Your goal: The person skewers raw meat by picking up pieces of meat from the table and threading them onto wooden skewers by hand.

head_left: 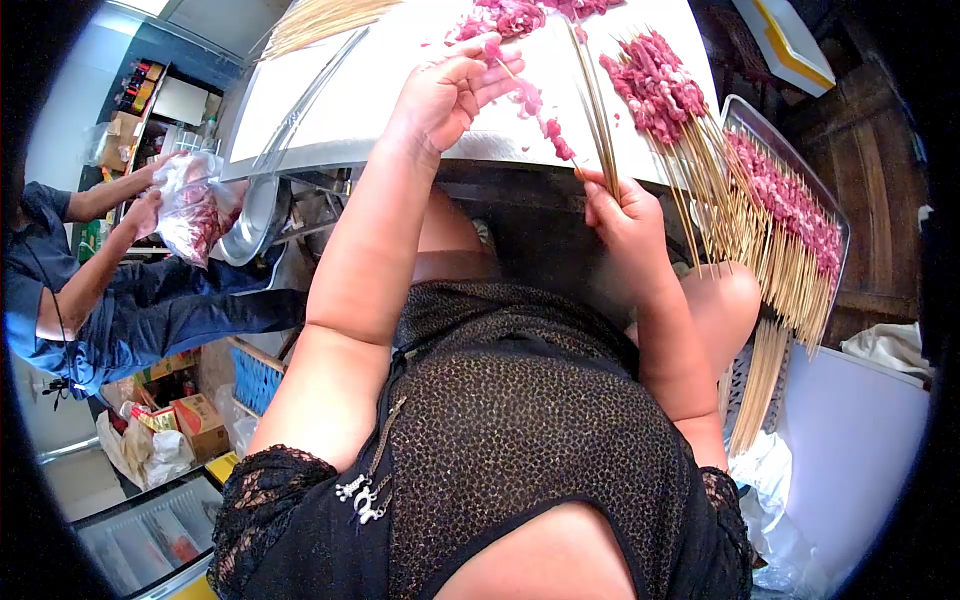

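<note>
My left hand (445, 95) is over the table's front edge, palm partly up, with its thumb and index finger pinched on a small piece of raw meat (491, 48) at a skewer's upper end. More pink pieces (550, 128) are threaded along that thin skewer, which slants down to my right hand. My right hand (625, 215) is closed around the lower end of a bundle of long skewers (597, 110), just off the table edge. A heap of raw meat (505, 17) lies at the top of the white table surface (340, 110).
Meat skewers (660, 90) lie on the table's right side, beside a metal tray (845, 235) of more skewers. Bare sticks (315, 25) lie top left. At left, a co-worker (70, 270) holds a plastic bag of meat (195, 210). A blue basket (257, 378) stands lower left.
</note>
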Tool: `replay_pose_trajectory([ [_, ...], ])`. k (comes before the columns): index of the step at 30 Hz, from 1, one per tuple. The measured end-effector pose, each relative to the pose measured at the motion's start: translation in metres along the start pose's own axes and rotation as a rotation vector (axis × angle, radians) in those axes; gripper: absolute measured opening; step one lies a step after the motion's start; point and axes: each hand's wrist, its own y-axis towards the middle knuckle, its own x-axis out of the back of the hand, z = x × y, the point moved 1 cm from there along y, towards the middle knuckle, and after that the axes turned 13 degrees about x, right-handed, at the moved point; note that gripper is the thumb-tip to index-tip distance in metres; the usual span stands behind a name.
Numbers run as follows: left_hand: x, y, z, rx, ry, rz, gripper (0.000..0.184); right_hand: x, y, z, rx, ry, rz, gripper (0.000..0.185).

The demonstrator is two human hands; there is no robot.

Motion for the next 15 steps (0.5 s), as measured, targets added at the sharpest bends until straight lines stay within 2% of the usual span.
replay_pose_trajectory([
  [3, 0.0004, 0.0040, 0.0044, -0.039, 0.098, -0.032, 0.028, 0.0005, 0.0002, -0.0001, -0.001, -0.015, 0.001, 0.022],
  [9, 0.0016, 0.0099, 0.0056, -0.072, 0.005, -0.164, 0.024, 0.0034, 0.0006, -0.0009, -0.004, -0.031, -0.006, 0.019],
  [15, -0.0043, 0.0060, 0.0084, 0.009, -0.030, -0.128, 0.023, 0.0019, 0.0006, 0.0000, 0.054, -0.103, -0.016, 0.021],
])
